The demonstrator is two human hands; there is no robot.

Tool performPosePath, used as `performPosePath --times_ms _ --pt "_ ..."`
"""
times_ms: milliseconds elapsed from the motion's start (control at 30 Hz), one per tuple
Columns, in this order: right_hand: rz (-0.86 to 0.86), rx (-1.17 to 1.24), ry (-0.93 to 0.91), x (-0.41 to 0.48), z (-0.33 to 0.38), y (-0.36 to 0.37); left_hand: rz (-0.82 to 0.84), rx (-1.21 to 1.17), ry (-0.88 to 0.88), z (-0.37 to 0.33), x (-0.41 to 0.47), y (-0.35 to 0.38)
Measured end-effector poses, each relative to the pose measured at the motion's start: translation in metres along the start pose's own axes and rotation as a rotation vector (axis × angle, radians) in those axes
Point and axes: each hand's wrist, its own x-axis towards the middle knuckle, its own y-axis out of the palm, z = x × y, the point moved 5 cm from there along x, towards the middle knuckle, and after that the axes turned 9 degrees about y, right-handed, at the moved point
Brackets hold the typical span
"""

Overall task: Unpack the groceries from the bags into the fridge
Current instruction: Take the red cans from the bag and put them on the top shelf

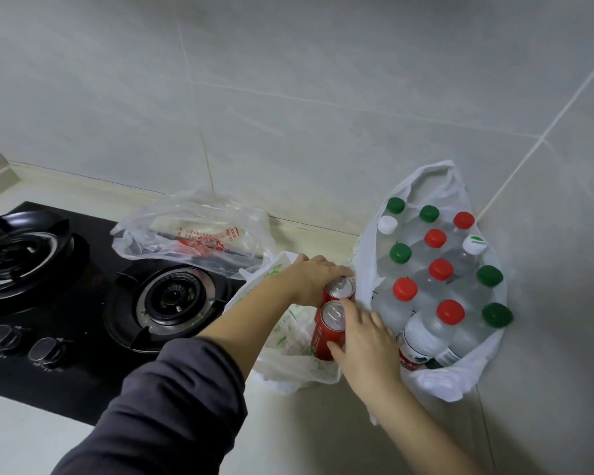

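Left hand: the left hand (314, 275) reaches in from the lower left on a forearm with a dark sleeve pushed up; its fingers curl over the far side of the far red can (339, 289) and clamp on it.
Right hand: the right hand (364, 341) comes in from the lower right; its thumb presses the can's lower side and its fingers wrap the upper right side of the near red can (327, 332), closed round it.
Cans: the two drinks cans stand upright, silver tops and pull tabs showing, touching each other, the far one just behind the near one. Each sits directly under its own hand, between the two wrists.
Cans' bag: both cans stand in the open mouth of a crumpled white bag with green print (288, 361), which lies on the pale counter (31, 443).
Bottle bag: just right of the cans, touching the right hand's side, a white plastic bag (455, 382) sits in the wall corner, packed with upright water bottles (422, 334) with red, green and white caps.
Clear bag: a transparent bag with red print (199, 234) lies behind the left hand, partly over the black gas hob (83, 303).
Backdrop: a grey tiled wall (288, 97) rises behind the counter.
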Motion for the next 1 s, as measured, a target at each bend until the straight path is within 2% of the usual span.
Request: performPosePath --times_ms 200,567,733,833,1000 --pt "-0.006 0.048 0.006 0.006 0.006 -0.002 -0.036 -0.024 -0.057 0.007 -0.001 0.0" --pt "0.02 0.124 0.068 0.004 0.01 -0.008 -0.352 -0.191 -0.289 0.023 -0.06 -0.004" --pt "-0.056 0.317 0.067 -0.003 0.021 -0.031 -0.592 -0.384 -0.343 0.013 -0.111 -0.04" --pt "-0.108 0.527 0.013 -0.007 0.036 -0.055 -0.765 -0.462 -0.379 -0.002 -0.153 -0.062" --pt "-0.076 0.795 -0.098 -0.029 0.077 -0.091 -1.076 -0.553 -0.494 -0.026 -0.241 -0.075"
